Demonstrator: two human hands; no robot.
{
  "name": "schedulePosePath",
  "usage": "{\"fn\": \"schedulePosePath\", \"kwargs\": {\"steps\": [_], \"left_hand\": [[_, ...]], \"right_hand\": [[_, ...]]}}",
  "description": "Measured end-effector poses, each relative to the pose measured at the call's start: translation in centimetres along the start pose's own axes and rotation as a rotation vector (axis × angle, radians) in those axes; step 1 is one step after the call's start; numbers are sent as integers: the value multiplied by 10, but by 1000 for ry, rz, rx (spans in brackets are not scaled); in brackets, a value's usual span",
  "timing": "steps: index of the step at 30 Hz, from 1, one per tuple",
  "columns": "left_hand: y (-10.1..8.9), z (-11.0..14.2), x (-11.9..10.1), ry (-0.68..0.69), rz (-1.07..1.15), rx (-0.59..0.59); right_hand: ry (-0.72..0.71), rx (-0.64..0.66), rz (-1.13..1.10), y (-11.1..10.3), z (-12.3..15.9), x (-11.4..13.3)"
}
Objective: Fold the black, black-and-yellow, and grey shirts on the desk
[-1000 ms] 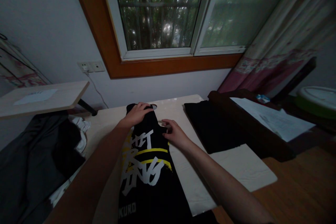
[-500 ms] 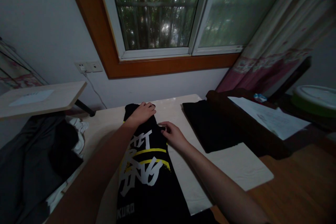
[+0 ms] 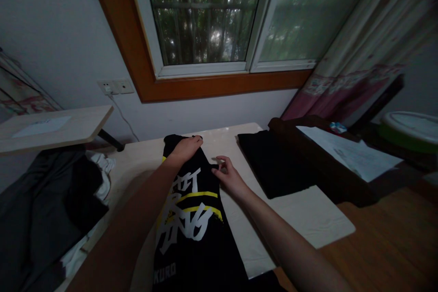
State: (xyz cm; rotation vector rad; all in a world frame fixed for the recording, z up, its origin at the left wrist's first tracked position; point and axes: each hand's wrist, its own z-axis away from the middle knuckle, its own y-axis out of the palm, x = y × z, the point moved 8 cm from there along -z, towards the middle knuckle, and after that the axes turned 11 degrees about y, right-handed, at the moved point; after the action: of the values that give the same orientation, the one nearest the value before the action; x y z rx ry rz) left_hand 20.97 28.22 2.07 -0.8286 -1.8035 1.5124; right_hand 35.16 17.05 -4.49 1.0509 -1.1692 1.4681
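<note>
Lengthwise, the black shirt [image 3: 201, 214] runs toward the window [image 3: 205, 18].

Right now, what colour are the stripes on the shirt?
The stripes on the shirt are yellow, clearest in the head view.

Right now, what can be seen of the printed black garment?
The black garment looks like soft fabric, with white lettering, yellow stripes and a greyish "KURO". It lies lengthwise on the pale table, apparently folded narrow, its near end leaving the frame. The left hand rests near its far end; the right hand is at its right edge.
</note>
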Motion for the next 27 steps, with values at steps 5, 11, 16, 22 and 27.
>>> {"fn": "schedulePosePath", "kwargs": {"steps": [5,11,16,22,27], "left_hand": [[9,-2,2,-26,17,0],[15,-3,-2,-56,43,-29],[14,0,-6,-87,69,-90],[3,24,-2,-84,231,-304],[14,45,7,10,226,-252]], "right_hand": [[118,110,-95,9,13,-6],[73,72,64,-7,26,-3],[-116,-22,336,-23,35,11],[-242,-127,452,-26,48,34],[-472,-107,634,1,59,61]]}}
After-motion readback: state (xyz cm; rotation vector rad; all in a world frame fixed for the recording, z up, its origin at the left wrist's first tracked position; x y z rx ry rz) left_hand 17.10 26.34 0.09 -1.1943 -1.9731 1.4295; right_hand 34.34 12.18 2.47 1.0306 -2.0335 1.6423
